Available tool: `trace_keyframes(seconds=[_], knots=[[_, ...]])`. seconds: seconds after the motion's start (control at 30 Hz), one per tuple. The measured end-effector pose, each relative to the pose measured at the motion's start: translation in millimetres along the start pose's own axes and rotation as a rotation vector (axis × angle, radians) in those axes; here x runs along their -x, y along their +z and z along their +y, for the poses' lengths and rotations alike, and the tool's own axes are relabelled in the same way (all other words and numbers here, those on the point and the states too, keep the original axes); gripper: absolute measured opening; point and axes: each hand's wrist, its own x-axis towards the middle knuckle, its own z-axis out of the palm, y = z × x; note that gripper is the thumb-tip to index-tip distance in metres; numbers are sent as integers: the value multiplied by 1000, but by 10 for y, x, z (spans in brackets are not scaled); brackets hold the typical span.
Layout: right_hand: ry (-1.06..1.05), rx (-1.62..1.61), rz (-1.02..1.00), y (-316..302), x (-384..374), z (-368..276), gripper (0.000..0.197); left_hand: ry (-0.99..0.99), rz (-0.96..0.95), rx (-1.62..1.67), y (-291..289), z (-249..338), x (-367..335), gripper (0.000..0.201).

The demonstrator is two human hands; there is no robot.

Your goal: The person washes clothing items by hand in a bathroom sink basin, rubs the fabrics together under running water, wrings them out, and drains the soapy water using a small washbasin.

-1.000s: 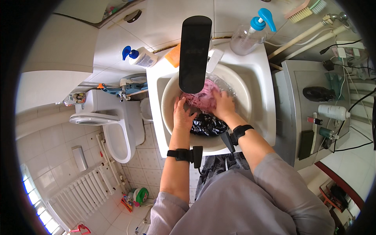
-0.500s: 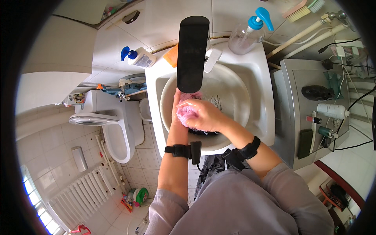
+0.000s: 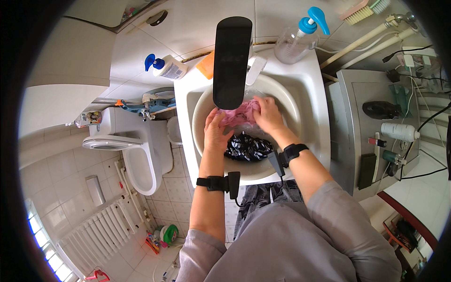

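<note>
A wet, crumpled pink cloth [image 3: 242, 114] is spread between my hands inside a cream basin [image 3: 293, 117]. My left hand [image 3: 216, 130] grips its left side, fingers curled at the edge. On the other side my right hand [image 3: 270, 114] pinches the cloth's right end. Nearer to me in the basin lies a bunched black-and-white patterned cloth [image 3: 249, 148], touched by neither hand. Water shows around the pink cloth. The basin sits in a white sink [image 3: 322, 155]. A black rounded oblong thing [image 3: 232, 61] hides the basin's far left part.
Behind the basin are a white tap lever [image 3: 255, 70], an orange block [image 3: 206, 66], a white pump bottle [image 3: 170, 69] and a clear bottle with a blue pump [image 3: 293, 47]. A grey cabinet [image 3: 345, 122] stands at the right, a toilet [image 3: 141, 169] at the left.
My hands have moved apart, the right one farther and to the right. The pink cloth, bunched between them before, is now spread out. The patterned cloth has come into fuller view.
</note>
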Motion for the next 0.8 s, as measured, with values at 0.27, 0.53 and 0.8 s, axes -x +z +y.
trace_keyframes(seconds=[0.27,0.53,0.8], knots=[[74,160,-203,-76,108,-19,47,-165,3,95,-66,43,21,33],[-8,-958,-630,-420,249,-921,33,-158,-362,427,-104,-26,-177,59],[-235,-272,-151,-247,284,-916,27,154,-348,31,-41,-221,-113,28]])
